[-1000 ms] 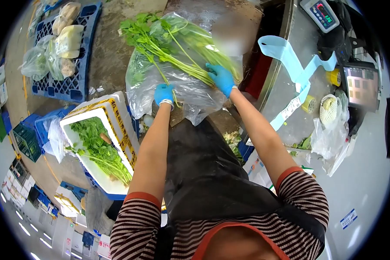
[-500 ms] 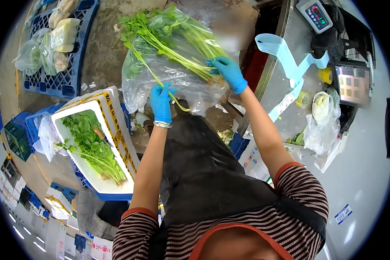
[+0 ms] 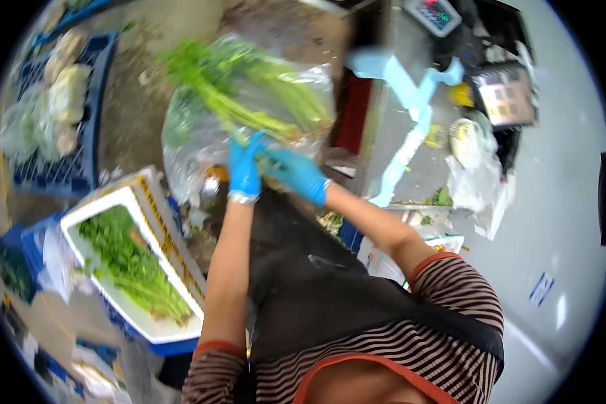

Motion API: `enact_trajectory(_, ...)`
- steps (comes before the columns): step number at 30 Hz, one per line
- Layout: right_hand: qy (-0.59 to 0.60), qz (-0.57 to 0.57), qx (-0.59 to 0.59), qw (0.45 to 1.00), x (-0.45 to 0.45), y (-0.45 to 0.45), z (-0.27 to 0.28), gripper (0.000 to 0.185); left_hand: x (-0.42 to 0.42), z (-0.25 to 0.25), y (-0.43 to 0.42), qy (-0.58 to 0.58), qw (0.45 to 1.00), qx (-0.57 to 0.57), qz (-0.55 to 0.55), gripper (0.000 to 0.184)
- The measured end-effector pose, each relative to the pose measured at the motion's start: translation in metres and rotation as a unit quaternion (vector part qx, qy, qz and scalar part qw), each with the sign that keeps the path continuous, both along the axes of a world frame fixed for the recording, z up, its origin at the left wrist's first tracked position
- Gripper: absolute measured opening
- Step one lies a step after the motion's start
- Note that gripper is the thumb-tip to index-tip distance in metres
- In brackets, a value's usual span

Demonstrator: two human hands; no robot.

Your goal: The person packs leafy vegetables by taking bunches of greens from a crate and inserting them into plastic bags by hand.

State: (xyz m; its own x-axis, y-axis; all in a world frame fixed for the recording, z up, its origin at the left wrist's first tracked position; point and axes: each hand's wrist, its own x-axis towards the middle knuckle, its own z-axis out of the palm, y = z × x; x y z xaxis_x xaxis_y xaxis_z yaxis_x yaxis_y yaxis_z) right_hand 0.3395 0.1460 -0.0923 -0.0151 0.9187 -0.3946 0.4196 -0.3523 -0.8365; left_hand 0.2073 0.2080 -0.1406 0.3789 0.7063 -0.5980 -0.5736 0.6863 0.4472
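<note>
A bunch of leafy celery [image 3: 249,111] lies on and partly under a clear plastic bag [image 3: 182,158] in front of me, leaves to the upper left and root ends to the right. My left hand [image 3: 244,168], in a blue glove, is closed on a single celery stalk [image 3: 227,128] at the bag's near edge. Beside it my right hand [image 3: 297,175], also gloved, has its fingertips closed around the lower end of that stalk, close to the left fingers. Motion blur softens both hands, and the stalk's end is mostly hidden between them.
At left, a white foam box [image 3: 74,232] holds more celery. Beyond it a blue pallet [image 3: 91,151] carries bagged produce. On the right, a metal counter [image 3: 390,128] bears a light-blue strip [image 3: 411,91], a scale [image 3: 434,15], a screen [image 3: 505,94] and netted produce [image 3: 466,143].
My right hand has left the root ends of the celery bunch and come down beside my left hand. The view has shifted, and the single stalk now lies closer to the bunch.
</note>
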Motion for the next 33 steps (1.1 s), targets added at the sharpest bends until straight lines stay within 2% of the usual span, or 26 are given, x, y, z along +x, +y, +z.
enact_trajectory(1, -0.022, 0.016, 0.039, 0.999, -0.011, -0.004, 0.011, 0.046, -0.011, 0.037, 0.006, 0.075, 0.997, 0.006, -0.024, 0.063)
enact_trajectory(2, -0.041, 0.035, 0.077, 0.996, -0.020, -0.005, 0.026, 0.047, -0.025, 0.030, -0.001, 0.102, 0.993, 0.058, -0.006, 0.067)
enact_trajectory(4, -0.065, 0.022, 0.055, 0.996, -0.033, 0.000, 0.067, 0.053, -0.062, 0.080, -0.004, 0.172, 0.976, 0.131, -0.009, 0.063)
enact_trajectory(5, -0.019, -0.019, 0.052, 0.998, -0.038, -0.003, 0.066, 0.055, -0.091, 0.084, -0.014, 0.219, 0.967, 0.129, -0.018, 0.063)
enact_trajectory(8, 0.005, -0.055, 0.064, 0.996, -0.041, -0.007, 0.051, 0.054, -0.164, 0.153, -0.030, 0.353, 0.916, 0.191, -0.006, 0.064)
enact_trajectory(9, -0.001, -0.058, 0.036, 0.998, -0.040, -0.006, 0.056, 0.053, -0.187, 0.161, -0.045, 0.412, 0.897, 0.144, 0.068, 0.078)
enact_trajectory(10, -0.024, -0.045, 0.021, 0.998, -0.036, -0.005, 0.052, 0.052, -0.211, 0.176, -0.052, 0.465, 0.863, 0.184, 0.067, 0.077)
enact_trajectory(11, -0.047, -0.032, 0.006, 0.998, -0.030, -0.007, 0.039, 0.051, -0.261, 0.165, -0.077, 0.492, 0.851, 0.185, 0.020, 0.075)
enact_trajectory(12, -0.068, -0.018, -0.011, 0.997, -0.023, -0.009, 0.023, 0.050, -0.277, 0.178, -0.090, 0.557, 0.804, 0.204, 0.037, 0.070)
enact_trajectory(13, -0.091, -0.019, -0.009, 0.996, -0.017, -0.012, 0.005, 0.049, -0.330, 0.149, -0.126, 0.574, 0.792, 0.202, 0.052, 0.072)
enact_trajectory(14, -0.115, -0.019, -0.009, 0.993, -0.009, -0.013, -0.015, 0.048, -0.341, 0.159, -0.134, 0.609, 0.755, 0.232, 0.080, 0.072)
enact_trajectory(16, -0.192, -0.005, 0.001, 0.981, 0.011, -0.010, -0.051, 0.046, -0.407, 0.140, -0.170, 0.679, 0.709, 0.186, 0.042, 0.071)
enact_trajectory(18, -0.245, 0.011, 0.001, 0.969, 0.028, -0.001, -0.083, 0.046, -0.477, 0.096, -0.212, 0.632, 0.756, 0.124, 0.118, 0.068)
enact_trajectory(19, -0.233, -0.008, -0.014, 0.972, 0.032, 0.008, -0.095, 0.047, -0.526, 0.054, -0.242, 0.686, 0.707, 0.139, 0.102, 0.073)
enact_trajectory(20, -0.239, -0.024, 0.045, 0.970, 0.035, 0.010, -0.115, 0.051, -0.521, 0.064, -0.247, 0.846, 0.516, 0.043, -0.128, 0.087)
enact_trajectory(21, -0.233, -0.033, 0.076, 0.969, 0.035, 0.018, -0.130, 0.057, -0.495, 0.082, -0.210, 0.821, 0.473, -0.241, -0.212, 0.100)
enact_trajectory(22, -0.258, 0.016, 0.067, 0.964, 0.031, 0.032, -0.117, 0.066, -0.543, 0.027, -0.254, 0.891, 0.431, -0.072, -0.123, 0.103)
enact_trajectory(23, -0.287, 0.052, 0.063, 0.954, 0.030, 0.042, -0.122, 0.077, -0.529, 0.028, -0.237, 0.894, 0.428, -0.057, -0.120, 0.096)
enact_trajectory(24, -0.309, 0.066, 0.081, 0.945, 0.017, 0.050, -0.110, 0.084, -0.506, 0.028, -0.217, 0.905, 0.409, 0.055, -0.099, 0.088)
enact_trajectory(25, -0.328, 0.059, 0.093, 0.938, 0.008, 0.054, -0.115, 0.082, -0.469, 0.032, -0.187, 0.891, 0.427, 0.135, -0.076, 0.078)
enact_trajectory(26, -0.349, 0.049, 0.108, 0.930, 0.003, 0.057, -0.124, 0.080, -0.405, 0.058, -0.138, 0.842, 0.498, 0.200, -0.061, 0.072)
enact_trajectory(28, -0.419, 0.024, 0.048, 0.906, -0.003, 0.056, -0.144, 0.074, -0.318, 0.055, -0.083, 0.728, 0.648, 0.207, -0.083, 0.072)
enact_trajectory(29, -0.454, 0.008, 0.020, 0.891, -0.005, 0.058, -0.153, 0.072, -0.275, 0.049, -0.060, 0.698, 0.665, 0.254, -0.073, 0.075)
enact_trajectory(31, -0.428, -0.004, -0.018, 0.904, -0.001, 0.066, -0.167, 0.068, -0.218, 0.015, -0.021, 0.644, 0.724, 0.223, -0.105, 0.082)
enact_trajectory(32, -0.417, -0.012, -0.038, 0.908, 0.003, 0.066, -0.169, 0.066, -0.197, -0.004, -0.003, 0.714, 0.643, 0.228, -0.159, 0.087)
enact_trajectory(33, -0.384, -0.012, -0.002, 0.923, 0.007, 0.066, -0.159, 0.056, -0.183, -0.043, 0.006, 0.775, 0.565, 0.206, -0.192, 0.080)
